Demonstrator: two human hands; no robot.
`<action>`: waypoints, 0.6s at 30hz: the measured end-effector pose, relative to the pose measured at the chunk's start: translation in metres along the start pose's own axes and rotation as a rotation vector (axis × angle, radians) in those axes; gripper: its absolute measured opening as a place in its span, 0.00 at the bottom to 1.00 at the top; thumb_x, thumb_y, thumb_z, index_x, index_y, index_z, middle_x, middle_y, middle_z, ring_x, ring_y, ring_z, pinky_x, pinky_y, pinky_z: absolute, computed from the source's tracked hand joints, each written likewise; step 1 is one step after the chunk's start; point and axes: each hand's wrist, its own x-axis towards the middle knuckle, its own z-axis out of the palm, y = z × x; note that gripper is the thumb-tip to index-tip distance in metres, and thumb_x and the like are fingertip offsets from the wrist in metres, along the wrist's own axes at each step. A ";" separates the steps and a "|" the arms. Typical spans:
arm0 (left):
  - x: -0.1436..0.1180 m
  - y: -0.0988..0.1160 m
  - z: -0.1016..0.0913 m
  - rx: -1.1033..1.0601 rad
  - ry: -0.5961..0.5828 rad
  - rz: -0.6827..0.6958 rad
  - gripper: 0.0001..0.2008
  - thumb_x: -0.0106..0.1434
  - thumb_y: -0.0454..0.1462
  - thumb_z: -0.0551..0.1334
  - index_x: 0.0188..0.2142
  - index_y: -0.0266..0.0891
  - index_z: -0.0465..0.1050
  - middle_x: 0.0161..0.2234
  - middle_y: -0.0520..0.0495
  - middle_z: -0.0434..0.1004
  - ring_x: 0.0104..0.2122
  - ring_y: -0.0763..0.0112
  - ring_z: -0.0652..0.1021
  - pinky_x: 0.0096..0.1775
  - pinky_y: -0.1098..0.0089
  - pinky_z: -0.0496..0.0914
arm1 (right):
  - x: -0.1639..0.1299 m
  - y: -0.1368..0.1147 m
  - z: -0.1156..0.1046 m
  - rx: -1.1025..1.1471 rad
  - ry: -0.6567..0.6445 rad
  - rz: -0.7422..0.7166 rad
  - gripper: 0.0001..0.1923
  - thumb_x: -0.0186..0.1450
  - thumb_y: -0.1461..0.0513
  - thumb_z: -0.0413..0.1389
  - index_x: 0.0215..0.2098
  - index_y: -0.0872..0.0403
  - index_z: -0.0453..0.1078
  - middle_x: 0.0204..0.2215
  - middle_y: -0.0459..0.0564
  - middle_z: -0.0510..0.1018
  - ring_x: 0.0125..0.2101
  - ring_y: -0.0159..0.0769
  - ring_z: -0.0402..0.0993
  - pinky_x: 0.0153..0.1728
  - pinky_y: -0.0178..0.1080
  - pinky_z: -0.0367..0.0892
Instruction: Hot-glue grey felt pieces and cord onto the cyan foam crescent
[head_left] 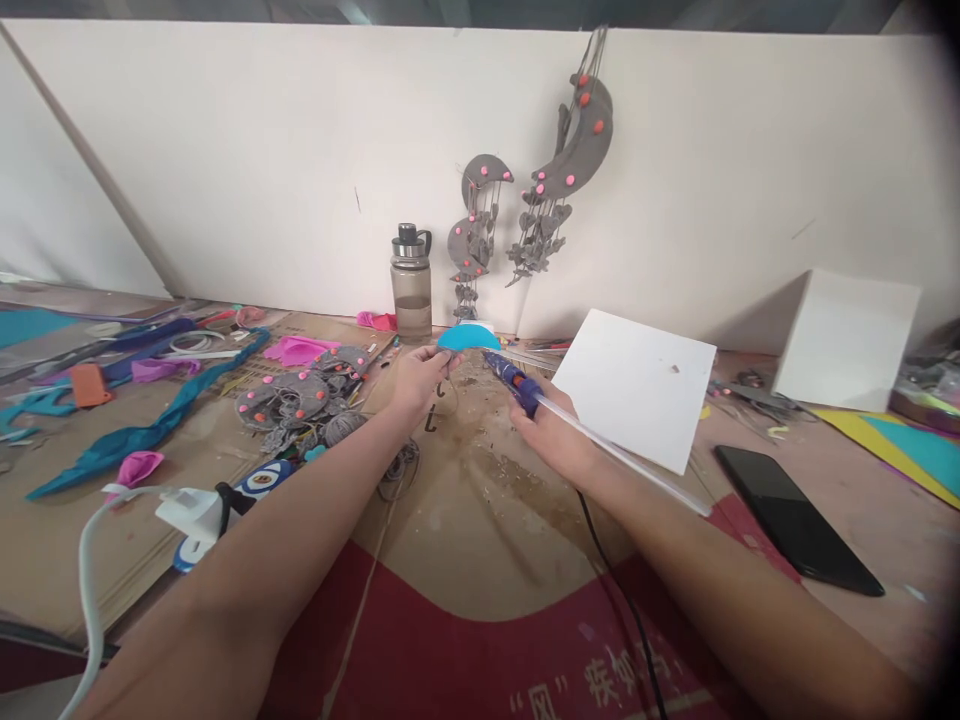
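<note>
Pinched in my left hand (420, 378) is the left end of a blue crescent-shaped piece (469, 338), which looks like felt. My right hand (551, 425) is wrapped round a dark blue hot glue gun (517, 383). Its nozzle points up and left, close by the lower right edge of the blue piece; whether they touch I cannot tell. A long clear glue stick (622, 455) sticks out from the back of the gun, and a black cord (611, 570) trails down from it. Beneath both hands lies a cardboard sheet (465, 560).
Left are grey crescent ornaments (304, 395), a white power strip (196, 512) and blue fabric strips (150, 435). A water bottle (412, 290) stands at the back near hanging grey moon ornaments (577, 150). Right are a white board (637, 385) and a black phone (795, 520).
</note>
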 end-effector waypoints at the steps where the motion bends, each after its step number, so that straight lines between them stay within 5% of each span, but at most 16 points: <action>1: -0.001 -0.002 0.001 -0.001 -0.011 -0.016 0.09 0.48 0.36 0.70 0.25 0.36 0.71 0.27 0.48 0.78 0.31 0.71 0.79 0.41 0.68 0.72 | -0.001 -0.001 0.000 0.069 0.014 0.003 0.14 0.65 0.57 0.49 0.45 0.53 0.67 0.36 0.51 0.76 0.34 0.40 0.72 0.38 0.41 0.66; 7: -0.009 -0.012 0.012 -0.017 -0.066 -0.073 0.11 0.47 0.36 0.72 0.25 0.36 0.71 0.26 0.49 0.77 0.29 0.73 0.79 0.44 0.67 0.72 | -0.005 -0.001 0.004 0.206 0.007 -0.009 0.20 0.67 0.49 0.47 0.46 0.53 0.69 0.38 0.53 0.77 0.38 0.41 0.73 0.40 0.41 0.66; 18: -0.015 -0.017 0.016 0.033 -0.049 -0.075 0.13 0.44 0.35 0.73 0.24 0.35 0.70 0.23 0.51 0.75 0.25 0.77 0.76 0.41 0.68 0.74 | -0.009 0.000 0.008 0.119 -0.014 -0.006 0.21 0.68 0.49 0.45 0.52 0.51 0.66 0.38 0.53 0.77 0.40 0.43 0.73 0.41 0.42 0.66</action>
